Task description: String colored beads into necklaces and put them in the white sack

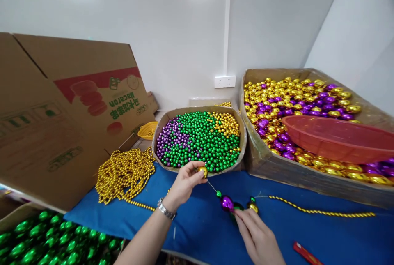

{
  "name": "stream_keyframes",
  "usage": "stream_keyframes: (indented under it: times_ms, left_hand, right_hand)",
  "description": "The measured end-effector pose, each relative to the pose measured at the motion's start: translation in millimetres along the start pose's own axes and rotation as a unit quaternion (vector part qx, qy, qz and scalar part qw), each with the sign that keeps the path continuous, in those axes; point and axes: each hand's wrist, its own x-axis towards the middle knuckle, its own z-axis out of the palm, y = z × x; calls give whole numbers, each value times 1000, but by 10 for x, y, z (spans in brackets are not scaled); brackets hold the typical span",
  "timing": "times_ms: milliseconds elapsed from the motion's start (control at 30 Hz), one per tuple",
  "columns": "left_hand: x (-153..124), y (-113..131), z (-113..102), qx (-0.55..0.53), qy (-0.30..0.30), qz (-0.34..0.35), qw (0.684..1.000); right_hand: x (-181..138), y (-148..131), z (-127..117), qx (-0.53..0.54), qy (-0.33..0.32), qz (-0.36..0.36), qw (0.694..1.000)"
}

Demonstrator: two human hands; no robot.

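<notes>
My left hand [184, 183], with a metal watch on the wrist, pinches a large gold bead [203, 170] at the end of a thin needle or wire. The wire runs down to a small green bead [218, 193] and a large purple bead [227, 203]. My right hand [257, 236] pinches the strand beside a large green bead [237, 206] and another gold bead [253, 206]. From there a string of small gold beads [320, 211] trails right across the blue cloth [200, 224].
A cardboard tray [243, 141] of small green, purple and gold beads sits just behind my hands. A big box [277, 170] of large gold and purple beads holds a red plastic basket [335, 137]. A gold bead-string pile [124, 174], printed cartons, a green-bead box [46, 238] lie left.
</notes>
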Motion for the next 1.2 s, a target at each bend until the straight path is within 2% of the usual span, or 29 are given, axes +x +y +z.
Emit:
stream_keyframes:
  times_ms: [267,367,500,667,800,967,1133,1200]
  left_hand:
    - [-100,-60,83,113,-2,73,991]
    - [-145,-111,131,83,-20,51,995]
    - [-166,-143,161,14,-7,17,1000]
    - [-175,-125,181,50,31,53,997]
    - [-178,-137,173,45,26,39,998]
    - [-193,-162,152,72,37,32,996]
    - [-210,-183,152,23,12,-2,1000]
    - [-214,-186,152,49,27,4,998]
  right_hand:
    - [-7,-23,24,-6,0,7,1000]
    - [3,-36,17,13,-13,27,999]
    - [-6,-20,1,33,-30,46,998]
    - [-72,20,37,4,-6,60,998]
    - [-111,40,69,-25,21,42,999]
    - [-122,68,89,-40,26,13,999]
    - [-143,99,114,-44,15,-2,999]
    - [-154,102,118,-60,30,-21,998]
